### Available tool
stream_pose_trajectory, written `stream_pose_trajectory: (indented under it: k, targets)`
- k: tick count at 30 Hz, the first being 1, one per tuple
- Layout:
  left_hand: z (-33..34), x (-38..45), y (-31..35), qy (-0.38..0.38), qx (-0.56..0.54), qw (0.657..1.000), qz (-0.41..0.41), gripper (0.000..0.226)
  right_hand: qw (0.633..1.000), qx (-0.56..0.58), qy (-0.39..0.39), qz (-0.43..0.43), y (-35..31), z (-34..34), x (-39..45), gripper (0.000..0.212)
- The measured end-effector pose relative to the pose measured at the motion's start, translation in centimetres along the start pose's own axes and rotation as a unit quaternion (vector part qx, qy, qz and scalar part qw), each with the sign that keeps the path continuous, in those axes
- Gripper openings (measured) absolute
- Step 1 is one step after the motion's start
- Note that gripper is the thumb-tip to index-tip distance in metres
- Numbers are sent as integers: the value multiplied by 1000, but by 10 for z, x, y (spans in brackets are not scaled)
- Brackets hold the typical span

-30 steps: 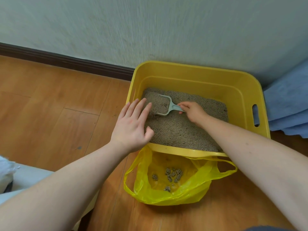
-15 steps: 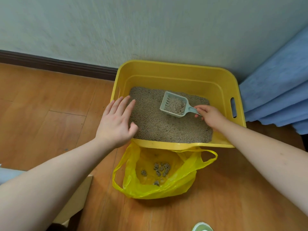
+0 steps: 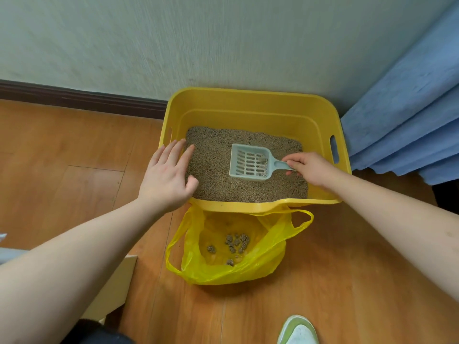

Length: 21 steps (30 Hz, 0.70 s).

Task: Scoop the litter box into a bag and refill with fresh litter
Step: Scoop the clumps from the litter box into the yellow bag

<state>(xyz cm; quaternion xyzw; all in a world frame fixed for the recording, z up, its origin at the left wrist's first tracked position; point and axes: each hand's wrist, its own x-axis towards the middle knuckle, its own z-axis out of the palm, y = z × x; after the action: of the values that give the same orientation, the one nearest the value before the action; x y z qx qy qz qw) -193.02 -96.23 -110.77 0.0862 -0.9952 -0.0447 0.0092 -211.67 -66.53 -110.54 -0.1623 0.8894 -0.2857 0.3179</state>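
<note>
The fingers of the right hand pinch the short handle of the pale blue slotted scoop; the fingers of the left hand are spread wide and flat, holding nothing, the palm resting at the near left corner of the litter box. Nearest the viewer, a green-and-white shoe rests on the wooden floor. Beyond it, the yellow plastic bag lies open just below the box's near rim, several grey clumps at its bottom. Within the box, the scoop sits low over the grey litter, its slots largely clear and a few dark bits lodged at the handle end. Judged from this, loose grains have sifted out and the remainder is ready for transfer. The step is done well by keeping the scoop level, carrying it over the near rim, and tipping only above the bag's mouth; the left hand steadies the box. Behind the box stand a pale wall and a blue curtain. No brand, label or writing is legible on any item.
</note>
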Motion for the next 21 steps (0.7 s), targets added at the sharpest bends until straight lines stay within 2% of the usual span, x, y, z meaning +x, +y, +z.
stream_pose_trajectory:
  k: [8, 14, 21]
  targets:
    - [1, -1, -2, -10, 8, 1000, 6, 73, 1000, -15, -18, -15, -5, 3, -24, 21]
    - [2, -1, -3, 1, -1, 1000, 8, 72, 999, 14, 27, -41, -11, 0, -47, 23]
    - [1, 0, -3, -12, -5, 1000, 3, 74, 992, -38, 67, -100, -30, 11, -89, 23]
